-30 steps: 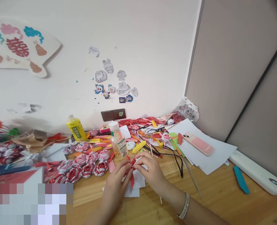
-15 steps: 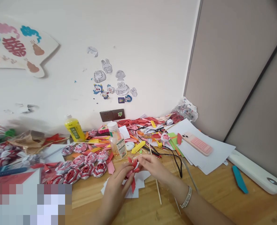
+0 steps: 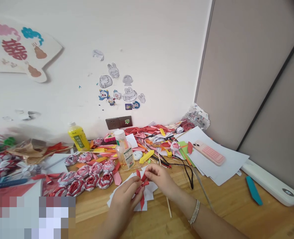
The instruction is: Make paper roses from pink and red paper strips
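Observation:
Folded red paper strips (image 3: pixel 142 201) are crossed together between my two hands, above some white paper sheets (image 3: pixel 150 192). My left hand (image 3: pixel 127 192) is closed on the strips from the left, its fingers and thumb covering part of them. With thumb and fingertips, my right hand (image 3: pixel 158 174) pinches the strips at their upper right; a beaded bracelet (image 3: pixel 194 212) circles that wrist. Just behind my hands stands a clear plastic bottle (image 3: pixel 125 152) with a white cap. A thin wooden stick (image 3: pixel 169 207) lies under my right forearm.
Rows of pink and red paper roses (image 3: pixel 92 181) lie at the left. A yellow drink bottle (image 3: pixel 78 136) stands near the wall. Loose coloured paper strips (image 3: pixel 147 132) heap along the back. Rightward are a pink phone (image 3: pixel 209 152) on white sheets, a teal cutter (image 3: pixel 253 191) and a white device (image 3: pixel 273 182).
My right hand has shifted slightly, pinching the red strips a little nearer their middle. The strips have turned slightly, and my left hand keeps its hold.

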`<state>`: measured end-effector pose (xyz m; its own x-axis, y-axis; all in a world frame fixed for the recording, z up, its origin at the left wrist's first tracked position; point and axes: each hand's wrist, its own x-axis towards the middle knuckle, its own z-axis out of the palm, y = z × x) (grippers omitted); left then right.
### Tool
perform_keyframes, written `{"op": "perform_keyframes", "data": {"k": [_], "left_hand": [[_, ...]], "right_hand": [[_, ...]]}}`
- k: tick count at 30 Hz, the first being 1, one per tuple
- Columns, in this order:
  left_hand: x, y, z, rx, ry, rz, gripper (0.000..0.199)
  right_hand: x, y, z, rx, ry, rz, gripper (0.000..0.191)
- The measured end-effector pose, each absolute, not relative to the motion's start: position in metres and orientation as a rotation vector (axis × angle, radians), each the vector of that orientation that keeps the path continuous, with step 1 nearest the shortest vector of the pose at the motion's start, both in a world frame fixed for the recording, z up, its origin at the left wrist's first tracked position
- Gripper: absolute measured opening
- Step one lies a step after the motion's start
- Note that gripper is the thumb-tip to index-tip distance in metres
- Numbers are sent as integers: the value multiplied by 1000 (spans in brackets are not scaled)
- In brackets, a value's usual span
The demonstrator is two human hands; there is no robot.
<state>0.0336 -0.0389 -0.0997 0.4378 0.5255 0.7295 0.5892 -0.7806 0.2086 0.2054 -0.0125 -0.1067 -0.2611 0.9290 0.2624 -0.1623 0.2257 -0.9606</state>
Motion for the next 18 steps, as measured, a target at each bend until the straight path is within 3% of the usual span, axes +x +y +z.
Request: {"op": "perform_keyframes", "data": {"k": [7,18], "left_hand": [[36,-42,-103,-2735,-932,-1109,21],[38,-44,-109,-2616,-782,-1035,23]], "right_hand": [[217,-9,-106,-731,-1333,1537,37],[221,-2,-110,-714,-1332,1549,29]]}}
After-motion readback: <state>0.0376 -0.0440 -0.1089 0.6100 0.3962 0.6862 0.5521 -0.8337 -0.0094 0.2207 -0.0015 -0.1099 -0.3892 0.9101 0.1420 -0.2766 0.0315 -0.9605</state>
